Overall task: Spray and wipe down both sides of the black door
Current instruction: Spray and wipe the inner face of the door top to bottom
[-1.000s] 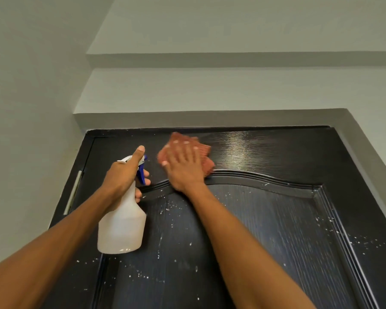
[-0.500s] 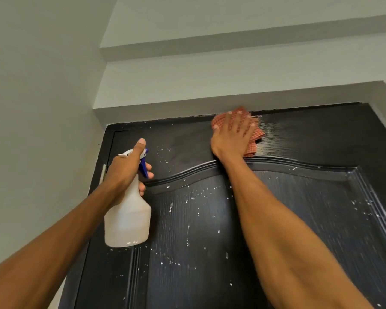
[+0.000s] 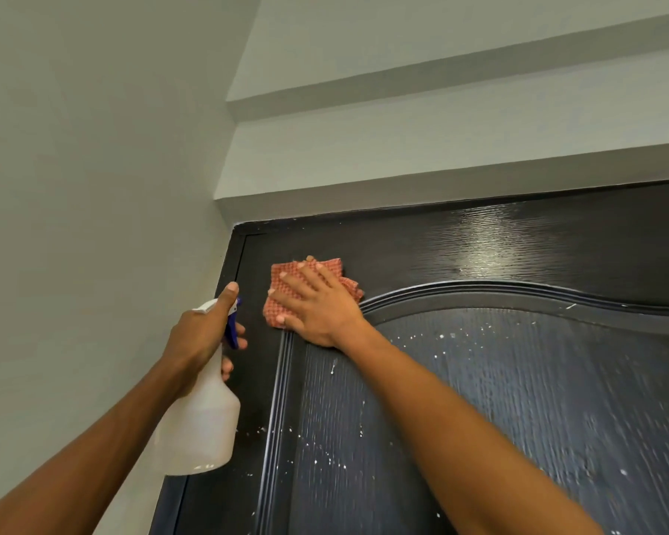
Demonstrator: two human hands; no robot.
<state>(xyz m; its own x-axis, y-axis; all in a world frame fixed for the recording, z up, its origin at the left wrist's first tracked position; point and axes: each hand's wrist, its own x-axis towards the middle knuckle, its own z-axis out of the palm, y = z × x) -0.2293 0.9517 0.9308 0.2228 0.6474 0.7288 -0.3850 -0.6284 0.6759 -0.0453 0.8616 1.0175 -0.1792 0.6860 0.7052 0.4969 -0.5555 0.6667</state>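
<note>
Black door (image 3: 479, 399) — right hand (image 3: 317, 307) pressing cloth (image 3: 286, 281) flat, fingers spread; left hand (image 3: 201, 337) grip curled round spray bottle (image 3: 199, 426).

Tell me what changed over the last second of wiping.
The right hand swept the cloth right along the door's top rail, then back left to the corner beside the frame. The left hand kept gripping the spray bottle, raised near the door's left edge. White droplets remain on the lower panel.

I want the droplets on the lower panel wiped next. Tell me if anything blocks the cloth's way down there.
Nothing visible does. The right hand presses the cloth flat at the door's upper left; the panel droplets lie just past the raised moulding. The spray bottle hangs off left.
</note>
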